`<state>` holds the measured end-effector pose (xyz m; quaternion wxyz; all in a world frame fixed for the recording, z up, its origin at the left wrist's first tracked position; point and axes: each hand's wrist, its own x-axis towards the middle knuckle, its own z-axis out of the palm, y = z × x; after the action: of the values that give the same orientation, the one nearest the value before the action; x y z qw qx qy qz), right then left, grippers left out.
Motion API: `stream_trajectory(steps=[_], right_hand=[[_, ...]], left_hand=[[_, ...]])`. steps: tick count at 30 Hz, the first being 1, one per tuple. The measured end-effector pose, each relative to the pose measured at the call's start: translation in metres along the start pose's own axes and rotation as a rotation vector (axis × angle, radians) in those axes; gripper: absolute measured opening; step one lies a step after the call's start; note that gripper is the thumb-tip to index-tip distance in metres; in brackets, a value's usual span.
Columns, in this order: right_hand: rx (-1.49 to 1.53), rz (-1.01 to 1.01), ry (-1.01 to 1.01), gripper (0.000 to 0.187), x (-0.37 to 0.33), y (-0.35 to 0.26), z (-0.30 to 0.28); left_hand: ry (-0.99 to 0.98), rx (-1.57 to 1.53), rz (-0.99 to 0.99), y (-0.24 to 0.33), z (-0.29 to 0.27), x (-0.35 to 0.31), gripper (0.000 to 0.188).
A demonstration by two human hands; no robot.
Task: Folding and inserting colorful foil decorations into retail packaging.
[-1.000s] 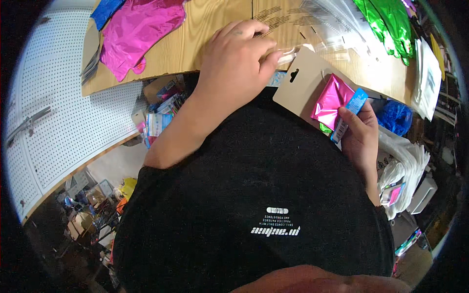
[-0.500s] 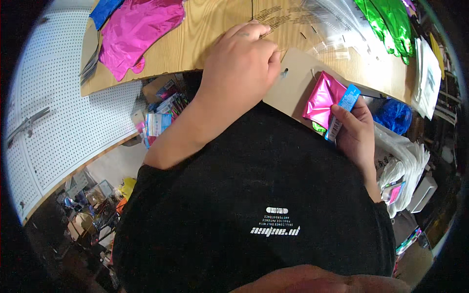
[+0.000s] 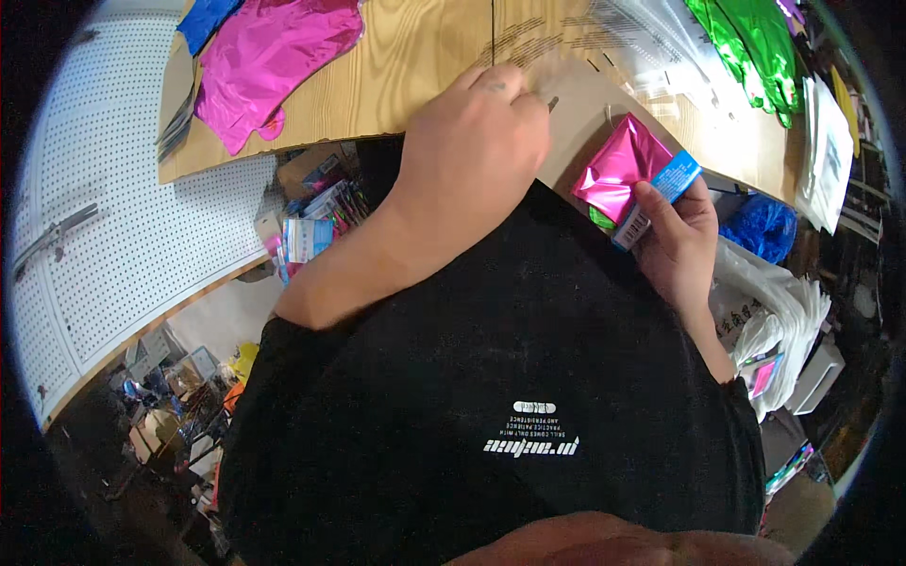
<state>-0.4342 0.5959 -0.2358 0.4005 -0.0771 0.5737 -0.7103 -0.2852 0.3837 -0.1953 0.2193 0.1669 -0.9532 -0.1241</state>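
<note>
My left hand [image 3: 477,132] is over the table edge with its fingers curled under, beside the near end of the clear plastic bags [image 3: 651,47]; its fingertips are hidden. My right hand [image 3: 681,231] grips a brown cardboard card [image 3: 574,123] with a folded pink foil balloon [image 3: 625,168] lying on it. A blue label [image 3: 675,177] with a white barcode part crosses the balloon under my right thumb. A bit of green foil [image 3: 599,218] peeks out below the pink. The card's far left corner lies close by my left hand.
A flat pink foil balloon [image 3: 269,71] lies on the wooden table [image 3: 401,61] at left, green foil [image 3: 750,52] at far right. White bags [image 3: 819,151] hang over the right edge. Blue plastic [image 3: 758,229] and packets [image 3: 310,241] sit below table level. A pegboard [image 3: 142,226] stands left.
My right hand has moved up and left, carrying the card and pink foil balloon farther over the table. My left hand has shifted slightly right and toward me, its fingers more curled.
</note>
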Motion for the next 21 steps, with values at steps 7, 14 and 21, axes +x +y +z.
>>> stream_trajectory(steps=[7, 14, 21], right_hand=[[0.022, -0.102, -0.003, 0.029, 0.001, 0.006, 0.012], [0.014, -0.206, -0.017, 0.031, 0.005, -0.002, 0.035], [-0.015, -0.228, -0.060, 0.038, 0.007, -0.004, 0.038]], left_hand=[[0.056, -0.058, 0.012, 0.010, 0.006, -0.002, 0.011], [0.133, -0.066, 0.045, 0.011, 0.008, 0.004, 0.010], [0.254, -0.117, 0.061, 0.006, 0.008, 0.001, 0.014]])
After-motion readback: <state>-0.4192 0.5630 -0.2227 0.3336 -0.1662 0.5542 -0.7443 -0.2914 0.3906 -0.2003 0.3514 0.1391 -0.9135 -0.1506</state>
